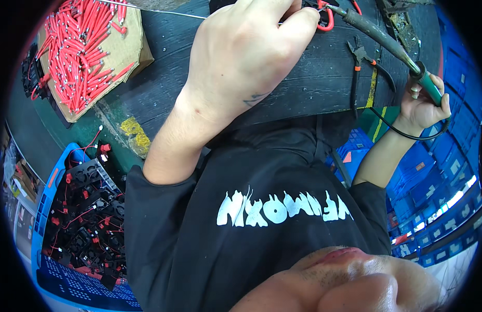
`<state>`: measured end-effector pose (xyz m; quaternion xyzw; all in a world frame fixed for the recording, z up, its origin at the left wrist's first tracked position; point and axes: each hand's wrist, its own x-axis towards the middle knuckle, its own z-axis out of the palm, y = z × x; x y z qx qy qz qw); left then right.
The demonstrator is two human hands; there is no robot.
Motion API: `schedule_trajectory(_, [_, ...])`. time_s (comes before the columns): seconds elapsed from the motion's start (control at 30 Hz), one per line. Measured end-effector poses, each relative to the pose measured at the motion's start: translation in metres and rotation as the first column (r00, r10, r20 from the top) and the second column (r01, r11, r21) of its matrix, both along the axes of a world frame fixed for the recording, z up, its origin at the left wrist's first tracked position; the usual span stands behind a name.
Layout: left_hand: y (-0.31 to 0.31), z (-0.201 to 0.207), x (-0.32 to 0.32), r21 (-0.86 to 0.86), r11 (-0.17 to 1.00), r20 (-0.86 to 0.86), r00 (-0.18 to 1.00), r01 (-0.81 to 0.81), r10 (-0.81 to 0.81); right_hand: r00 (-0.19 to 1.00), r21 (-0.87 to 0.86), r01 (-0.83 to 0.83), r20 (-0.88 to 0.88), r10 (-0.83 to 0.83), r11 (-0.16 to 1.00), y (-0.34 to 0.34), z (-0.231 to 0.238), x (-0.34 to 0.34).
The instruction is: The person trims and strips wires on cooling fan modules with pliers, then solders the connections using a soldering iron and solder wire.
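Note:
My left hand [246, 49] is closed over the dark workbench at the top middle, its fingertips partly cut off by the upper edge. A thin silvery solder wire [163, 11] runs from the upper left into this hand. In my right hand [422, 104], at the right, is the green handle of a soldering iron [378, 37]. The iron's shaft slants up and left, and its tip is close to a small red wire loop [328, 22] just beside my left fingers. What the tip touches is too small to tell.
Black-and-orange pliers [359, 65] lie on the bench [303, 86]. Many red wired parts [85, 57] are heaped on a cardboard piece [127, 49] at the upper left. A blue crate [43, 208] of black fans stands lower left. Blue bins [428, 166] are stacked at the right.

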<state>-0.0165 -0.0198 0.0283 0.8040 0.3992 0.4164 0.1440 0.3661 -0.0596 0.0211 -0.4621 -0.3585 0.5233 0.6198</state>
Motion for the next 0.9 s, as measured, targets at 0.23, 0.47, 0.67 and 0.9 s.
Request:
schedule_trajectory(0.23, [0.0, 0.003, -0.001, -0.012, 1.0, -0.018, 1.0, -0.005, 0.005, 1.0, 0.002, -0.008, 0.001, 0.008, 1.0, 0.002, 0.0, -0.001])
schedule_trajectory(0.47, [0.0, 0.004, -0.001, -0.002, 1.0, -0.004, 1.0, -0.013, 0.013, 0.999, 0.006, -0.044, -0.021, 0.044, 0.999, 0.007, 0.004, 0.001])
schedule_trajectory(0.67, [0.001, 0.005, -0.003, -0.004, 1.0, -0.008, 1.0, -0.025, 0.025, 0.999, -0.009, -0.048, -0.023, 0.048, 0.999, 0.01, 0.005, 0.001])
schedule_trajectory(0.9, [0.001, 0.007, -0.003, 0.006, 1.0, 0.033, 0.999, -0.01, 0.009, 0.996, -0.001, -0.07, -0.057, 0.069, 0.998, 0.009, 0.003, 0.002])
